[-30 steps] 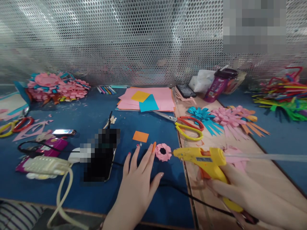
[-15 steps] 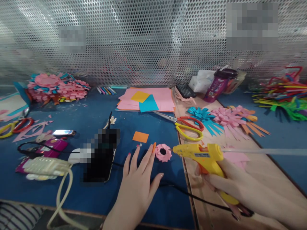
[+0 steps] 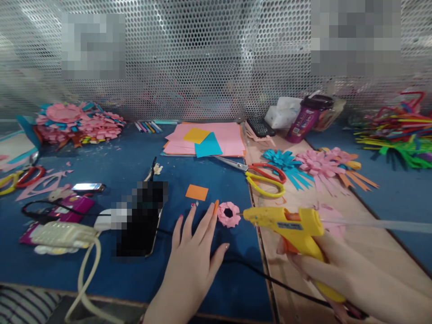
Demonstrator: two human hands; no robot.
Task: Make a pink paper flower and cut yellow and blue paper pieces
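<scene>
My right hand grips a yellow glue gun, fingers wrapped round its handle and trigger. A clear glue stick runs out of its back end. Its nozzle is at the right edge of a pink folded-paper ring on the blue table; whether they touch I cannot tell. My left hand lies flat with fingers spread, fingertips beside the ring's left side. A narrow orange strip shows at its index fingertip. Just beyond the fingers lies an orange paper rectangle.
Red-and-yellow-handled scissors lie behind the glue gun, near paper rosettes. A paper stack, a purple cup and pink paper flowers stand at the back. Left are a phone and cables; the gun's black cord crosses the front.
The back of the glue gun has swung slightly down and right with my right hand, its nozzle staying near the ring. My left hand stays where it was.
</scene>
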